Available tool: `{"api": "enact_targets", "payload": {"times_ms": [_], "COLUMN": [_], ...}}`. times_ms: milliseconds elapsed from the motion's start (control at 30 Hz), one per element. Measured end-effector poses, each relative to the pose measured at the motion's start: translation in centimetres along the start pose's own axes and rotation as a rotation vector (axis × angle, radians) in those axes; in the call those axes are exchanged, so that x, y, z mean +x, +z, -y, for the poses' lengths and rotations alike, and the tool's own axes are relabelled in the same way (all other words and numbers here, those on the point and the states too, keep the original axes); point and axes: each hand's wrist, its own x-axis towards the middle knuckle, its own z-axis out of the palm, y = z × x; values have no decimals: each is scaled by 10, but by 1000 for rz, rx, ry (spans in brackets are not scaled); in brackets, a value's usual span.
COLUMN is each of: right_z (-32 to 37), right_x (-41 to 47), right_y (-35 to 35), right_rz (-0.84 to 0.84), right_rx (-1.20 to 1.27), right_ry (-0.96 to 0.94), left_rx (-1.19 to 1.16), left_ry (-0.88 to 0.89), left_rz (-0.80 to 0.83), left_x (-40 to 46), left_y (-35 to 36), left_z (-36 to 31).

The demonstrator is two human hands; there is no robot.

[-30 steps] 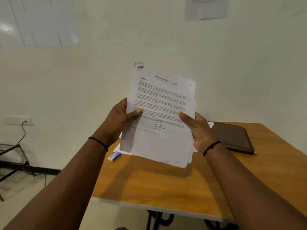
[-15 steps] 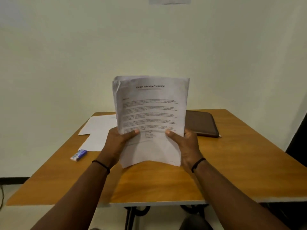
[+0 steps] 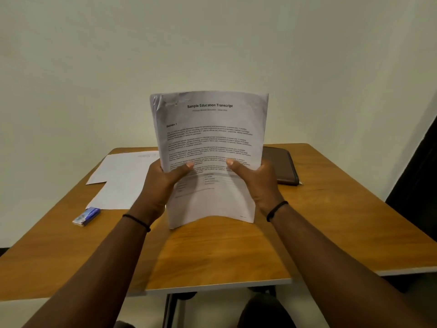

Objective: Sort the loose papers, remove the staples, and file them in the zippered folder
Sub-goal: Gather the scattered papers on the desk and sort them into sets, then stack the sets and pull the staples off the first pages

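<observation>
Both hands held a stack of papers [image 3: 210,147] upright above the wooden table [image 3: 212,252], the left hand [image 3: 163,185] and the right hand [image 3: 257,183] each gripping a side edge, thumbs pressed on the printed front. The sheets bowed; the top left corner was crumpled. Behind lay a brown, round-cornered folder [image 3: 280,166], flat white sheets [image 3: 123,178] and a small blue box [image 3: 86,217].

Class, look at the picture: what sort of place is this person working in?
Probably a plain office or study room: a wooden table against a bare wall, with printed papers and a brown zippered folder on it.
</observation>
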Motion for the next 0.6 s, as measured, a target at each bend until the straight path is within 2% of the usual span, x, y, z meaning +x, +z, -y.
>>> {"api": "enact_targets", "payload": {"times_ms": [167,333,433,533,600], "right_z": [-28,-11,5,6,1], "right_x": [-14,0,9,10,10], "right_y": [-7,-53,-107,-163,-194], "right_rz": [-44,-142,-224,-297,-305], "right_rx": [-21,-97,-363,-712,-829], "right_ry": [47,-55,-64,25,90], "left_rx": [-9,34,-73,-41,-73], "left_ry": [-46,-22,-66,-127,-168], "left_rz": [-109,-17,48,50,57], "left_x": [-8,8,20,21,20], "left_y": [12,58,108,167,202], "left_z": [19,13,17,34,52]}}
